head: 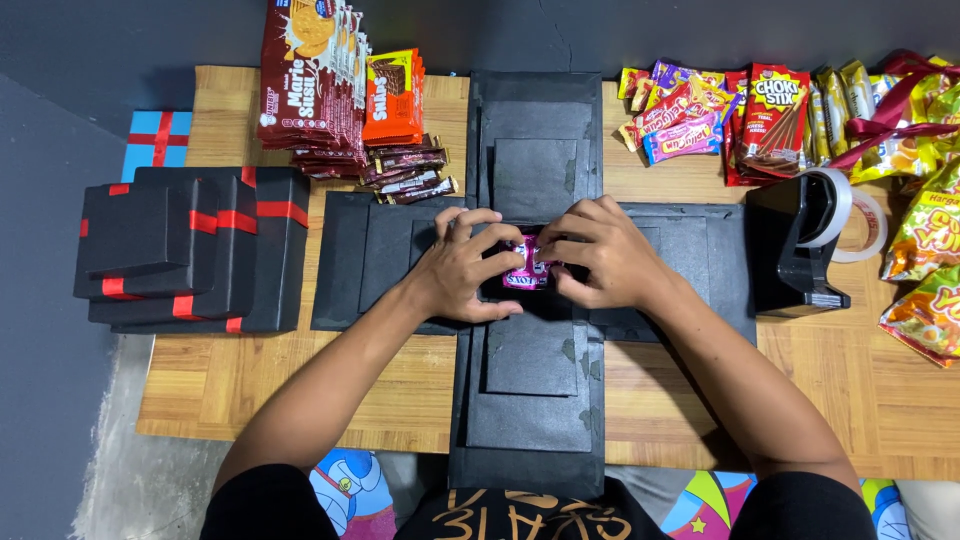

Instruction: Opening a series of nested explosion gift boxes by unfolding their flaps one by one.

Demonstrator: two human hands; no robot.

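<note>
Pinching one pink candy packet (pixel 526 265) between my left hand (pixel 462 268) and right hand (pixel 600 255), both closed on it, mid-table over the unfolded black box (pixel 530 400); I judged placement underway, pressing flat needed.

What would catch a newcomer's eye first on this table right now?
Dead centre, the left hand and right hand pinch a small pink snack packet over the middle of an unfolded black cross-shaped box. Bright snack packs crowd the far right corner, and black lids with red ribbon are stacked at the left.
</note>
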